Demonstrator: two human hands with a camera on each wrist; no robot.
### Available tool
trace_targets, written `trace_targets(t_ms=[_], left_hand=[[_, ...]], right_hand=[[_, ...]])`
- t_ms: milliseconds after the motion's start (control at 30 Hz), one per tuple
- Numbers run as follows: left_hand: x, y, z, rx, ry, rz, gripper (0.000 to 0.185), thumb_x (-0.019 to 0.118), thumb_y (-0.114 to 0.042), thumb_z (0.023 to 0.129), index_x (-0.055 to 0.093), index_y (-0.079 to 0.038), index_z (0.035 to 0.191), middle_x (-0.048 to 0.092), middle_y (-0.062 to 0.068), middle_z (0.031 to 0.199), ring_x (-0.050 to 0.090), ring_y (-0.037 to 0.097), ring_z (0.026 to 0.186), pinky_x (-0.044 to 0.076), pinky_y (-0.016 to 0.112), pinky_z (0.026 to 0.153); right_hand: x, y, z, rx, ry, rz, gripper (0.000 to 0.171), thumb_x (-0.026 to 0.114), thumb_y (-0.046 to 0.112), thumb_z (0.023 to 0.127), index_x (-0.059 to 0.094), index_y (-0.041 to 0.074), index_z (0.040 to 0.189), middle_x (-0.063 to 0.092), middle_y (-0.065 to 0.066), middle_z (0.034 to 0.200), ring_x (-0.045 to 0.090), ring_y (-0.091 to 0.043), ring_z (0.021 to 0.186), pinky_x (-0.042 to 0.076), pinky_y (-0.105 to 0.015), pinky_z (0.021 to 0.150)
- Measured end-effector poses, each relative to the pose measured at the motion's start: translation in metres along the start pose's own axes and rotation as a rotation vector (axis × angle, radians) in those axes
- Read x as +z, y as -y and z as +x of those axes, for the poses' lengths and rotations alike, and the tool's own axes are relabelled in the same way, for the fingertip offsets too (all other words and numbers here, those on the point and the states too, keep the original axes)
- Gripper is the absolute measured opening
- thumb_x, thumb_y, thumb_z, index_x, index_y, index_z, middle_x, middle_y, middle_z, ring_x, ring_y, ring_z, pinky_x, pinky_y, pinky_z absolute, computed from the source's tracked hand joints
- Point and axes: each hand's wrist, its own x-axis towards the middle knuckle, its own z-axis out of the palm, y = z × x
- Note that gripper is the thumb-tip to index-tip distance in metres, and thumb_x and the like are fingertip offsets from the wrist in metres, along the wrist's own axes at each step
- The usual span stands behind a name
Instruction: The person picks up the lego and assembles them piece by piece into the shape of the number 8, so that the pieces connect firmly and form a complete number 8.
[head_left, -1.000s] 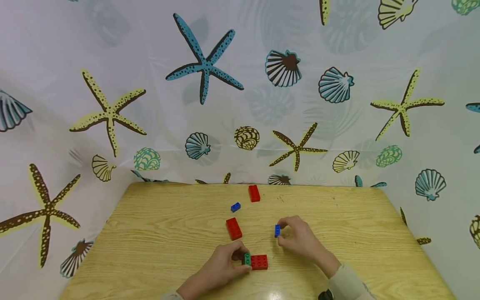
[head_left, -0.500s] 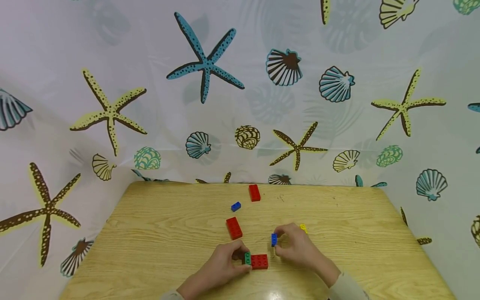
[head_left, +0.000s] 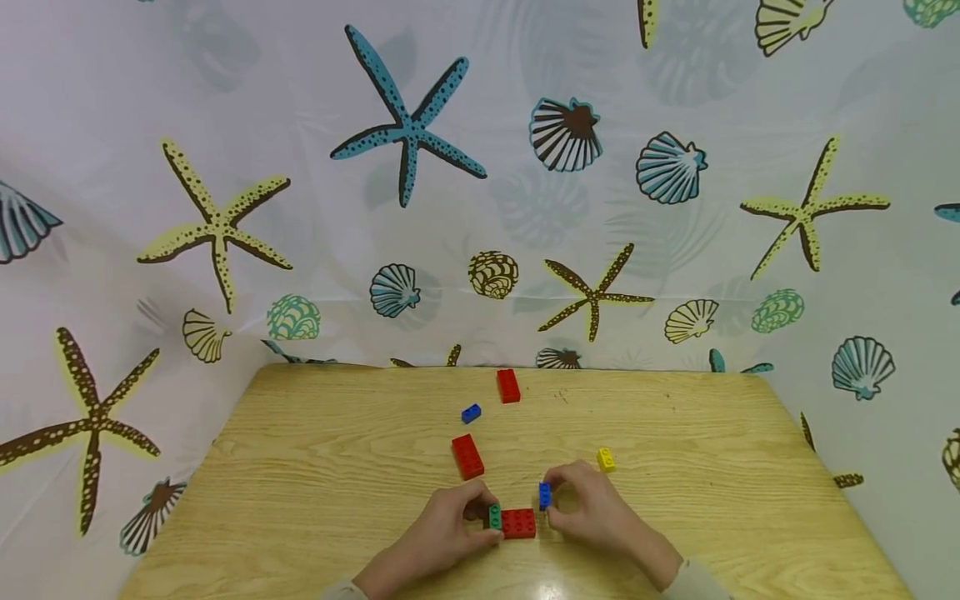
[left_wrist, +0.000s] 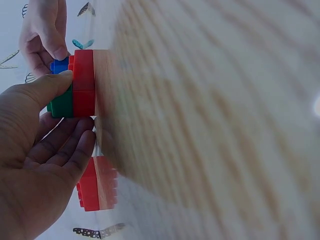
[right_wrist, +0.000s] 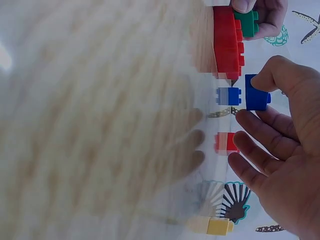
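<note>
My left hand (head_left: 453, 527) pinches a small green toy brick (head_left: 495, 517) that sits on the left end of a red brick (head_left: 519, 523) on the table. In the left wrist view the thumb lies along the green brick (left_wrist: 62, 105), on top of the red one (left_wrist: 84, 82). Between thumb and fingertips of my right hand (head_left: 592, 508) is a small blue brick (head_left: 544, 496), held off the table just beyond the red brick's right end. The right wrist view has this blue brick (right_wrist: 256, 92) upright, studs facing up, apart from the red brick (right_wrist: 227, 42).
Behind the hands lie another red brick (head_left: 468, 457), a small blue brick (head_left: 471, 413) and a farther red brick (head_left: 508, 386). A small yellow brick (head_left: 606, 459) lies behind the right hand. The wooden table (head_left: 315, 467) ends at a hanging sheet (head_left: 450, 233) printed with starfish and shells.
My right hand has brought the blue brick left and nearer to me, close to the red brick. The yellow brick has come into view behind it. The left hand stays in place.
</note>
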Motion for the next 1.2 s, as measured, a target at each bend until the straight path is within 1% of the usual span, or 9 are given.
trace_targets(t_ms=[200, 400, 667, 867, 1033, 1200], left_hand=[[0.000, 0.000, 0.001, -0.018, 0.006, -0.009, 0.028, 0.085, -0.028, 0.091, 0.069, -0.016, 0.111, 0.072, -0.006, 0.105, 0.071, 0.011, 0.095, 0.059, 0.024, 0.083], [0.000, 0.000, 0.001, -0.013, 0.005, -0.012, 0.028, 0.085, -0.027, 0.091, 0.069, -0.015, 0.111, 0.073, -0.005, 0.105, 0.072, 0.012, 0.096, 0.059, 0.024, 0.083], [0.000, 0.000, 0.001, -0.009, 0.002, -0.007, 0.028, 0.085, -0.026, 0.091, 0.069, -0.016, 0.112, 0.073, -0.006, 0.105, 0.071, 0.012, 0.095, 0.059, 0.025, 0.083], [0.000, 0.001, 0.001, -0.010, 0.004, -0.011, 0.028, 0.085, -0.026, 0.091, 0.069, -0.015, 0.112, 0.073, -0.005, 0.106, 0.072, 0.012, 0.096, 0.059, 0.025, 0.084], [0.000, 0.001, 0.001, -0.001, -0.002, -0.010, 0.028, 0.085, -0.025, 0.091, 0.069, -0.016, 0.111, 0.073, -0.005, 0.106, 0.072, 0.012, 0.096, 0.060, 0.025, 0.084], [0.001, 0.002, 0.001, 0.002, -0.005, -0.009, 0.027, 0.086, -0.025, 0.091, 0.069, -0.015, 0.111, 0.073, -0.005, 0.105, 0.072, 0.010, 0.096, 0.060, 0.025, 0.084]], right_hand=[[0.003, -0.001, -0.004, -0.017, 0.002, 0.005, 0.028, 0.080, 0.015, 0.088, 0.072, 0.012, 0.115, 0.071, 0.007, 0.104, 0.065, -0.019, 0.102, 0.054, -0.034, 0.091], [0.005, 0.002, -0.006, -0.039, 0.008, 0.028, 0.029, 0.081, 0.015, 0.089, 0.072, 0.012, 0.115, 0.071, 0.006, 0.108, 0.066, -0.019, 0.104, 0.056, -0.036, 0.093], [0.009, 0.002, -0.008, -0.055, 0.011, 0.047, 0.028, 0.081, 0.015, 0.089, 0.071, 0.013, 0.115, 0.071, 0.008, 0.105, 0.065, -0.016, 0.100, 0.056, -0.032, 0.088], [0.009, 0.004, -0.009, -0.041, 0.013, 0.064, 0.028, 0.081, 0.015, 0.089, 0.071, 0.014, 0.115, 0.071, 0.008, 0.106, 0.066, -0.016, 0.100, 0.056, -0.032, 0.089], [0.011, 0.006, -0.011, -0.036, 0.035, 0.084, 0.028, 0.081, 0.019, 0.090, 0.071, 0.015, 0.117, 0.070, 0.008, 0.107, 0.065, -0.015, 0.100, 0.055, -0.031, 0.089], [0.011, 0.009, -0.012, -0.006, 0.064, 0.097, 0.030, 0.080, 0.020, 0.090, 0.071, 0.016, 0.118, 0.069, 0.009, 0.108, 0.065, -0.014, 0.102, 0.055, -0.031, 0.091]])
